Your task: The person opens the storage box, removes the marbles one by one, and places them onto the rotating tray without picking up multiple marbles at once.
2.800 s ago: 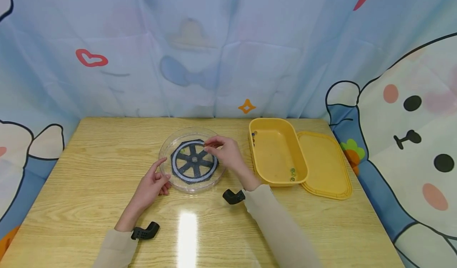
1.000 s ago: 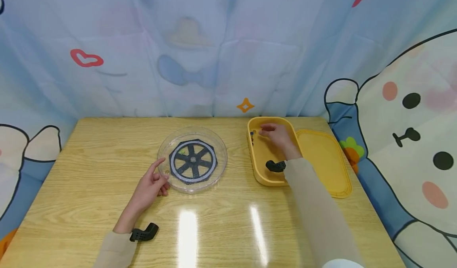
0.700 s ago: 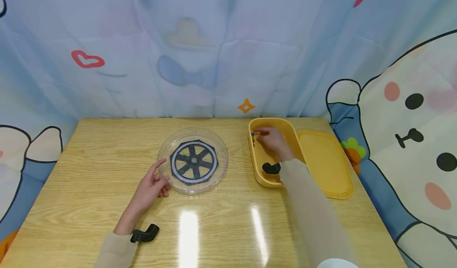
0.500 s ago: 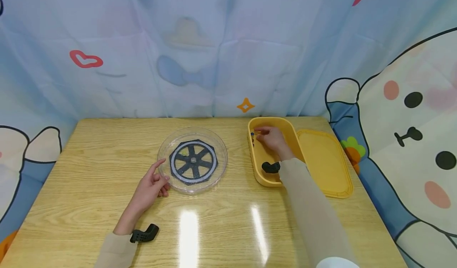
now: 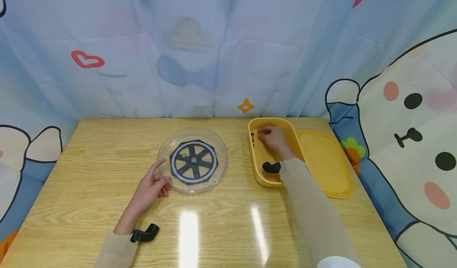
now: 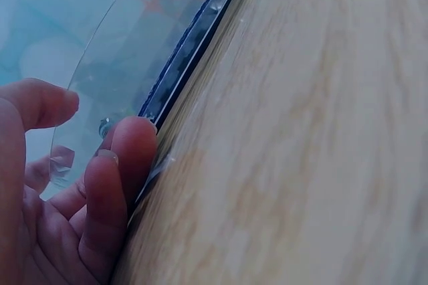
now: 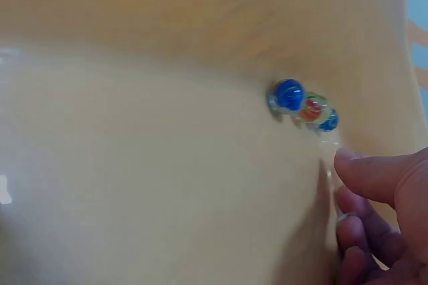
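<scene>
My left hand (image 5: 148, 188) lies beside a clear round dish (image 5: 224, 157), index finger stretched out and index and thumb tips at its rim. A dark spoked wheel shape with a pale ring (image 5: 194, 160) shows in the dish, with a small greenish marble (image 5: 183, 155) on it. My right hand (image 5: 274, 138) reaches into a yellow tub (image 5: 251, 153), thumb and fingers bent close together near its wall. In the right wrist view, a blue marble (image 7: 289, 95), a yellow-and-red marble (image 7: 314, 107) and another blue marble (image 7: 329, 120) lie just beyond the thumb. I cannot tell whether the fingertips pinch a marble.
A yellow lid (image 5: 330, 165) lies flat to the right of the tub, partly behind the right sleeve (image 5: 310, 208). Both wrists wear black camera mounts. The wooden table (image 5: 107, 149) ends at a printed curtain (image 5: 143, 81) behind.
My right hand has gone from over the dish into the tub. Over the last half second its fingertips shift slightly away from the tub's left wall. The left hand stays at the dish.
</scene>
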A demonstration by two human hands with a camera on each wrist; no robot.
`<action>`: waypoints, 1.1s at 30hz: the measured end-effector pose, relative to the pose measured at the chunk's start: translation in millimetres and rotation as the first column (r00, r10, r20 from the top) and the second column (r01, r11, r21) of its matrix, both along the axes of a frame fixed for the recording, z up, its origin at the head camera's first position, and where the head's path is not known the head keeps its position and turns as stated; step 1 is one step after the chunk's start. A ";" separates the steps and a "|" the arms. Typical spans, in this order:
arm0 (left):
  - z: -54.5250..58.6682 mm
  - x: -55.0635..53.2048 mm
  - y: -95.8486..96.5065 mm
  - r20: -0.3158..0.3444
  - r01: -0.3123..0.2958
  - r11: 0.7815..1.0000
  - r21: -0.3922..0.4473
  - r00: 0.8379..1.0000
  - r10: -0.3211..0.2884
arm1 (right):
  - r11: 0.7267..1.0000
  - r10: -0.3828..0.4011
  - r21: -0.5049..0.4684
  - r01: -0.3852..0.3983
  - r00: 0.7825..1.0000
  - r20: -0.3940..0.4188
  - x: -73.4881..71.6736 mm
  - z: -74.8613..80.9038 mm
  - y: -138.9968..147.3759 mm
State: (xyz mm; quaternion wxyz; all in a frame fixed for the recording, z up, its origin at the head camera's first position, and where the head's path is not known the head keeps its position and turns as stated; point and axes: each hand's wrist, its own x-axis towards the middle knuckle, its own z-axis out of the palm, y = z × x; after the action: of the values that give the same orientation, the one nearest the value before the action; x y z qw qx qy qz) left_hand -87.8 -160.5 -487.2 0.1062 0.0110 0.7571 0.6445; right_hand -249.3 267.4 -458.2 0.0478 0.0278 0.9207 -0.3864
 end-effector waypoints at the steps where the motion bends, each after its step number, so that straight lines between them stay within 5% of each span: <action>1: -0.2 0.0 -0.5 0.001 0.000 1.000 0.002 1.000 0.000 | 1.000 0.000 0.003 0.000 1.000 -0.002 0.1 1.1 0.0; 14: -1.2 -1.5 -0.9 -0.005 0.003 1.000 0.002 1.000 -0.003 | 1.000 -0.014 -0.028 0.014 1.000 -0.011 -4.0 21.8 6.8; 25: 1.3 -1.3 -0.7 -0.004 0.010 1.000 -0.005 1.000 -0.010 | 0.990 -0.067 -0.127 0.060 0.996 -0.054 14.9 49.7 -7.4; 33: 0.6 -0.8 -1.6 -0.003 0.012 1.000 -0.009 1.000 -0.012 | 0.991 -0.029 -0.134 -0.004 0.970 -0.243 38.3 59.2 -41.7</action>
State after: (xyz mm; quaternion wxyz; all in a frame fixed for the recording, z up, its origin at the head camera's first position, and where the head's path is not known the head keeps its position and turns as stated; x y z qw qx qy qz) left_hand -88.6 -162.1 -486.7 0.1089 0.0160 0.7599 0.6406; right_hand -211.0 225.7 -399.0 -0.0665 -0.0173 0.8914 -0.4480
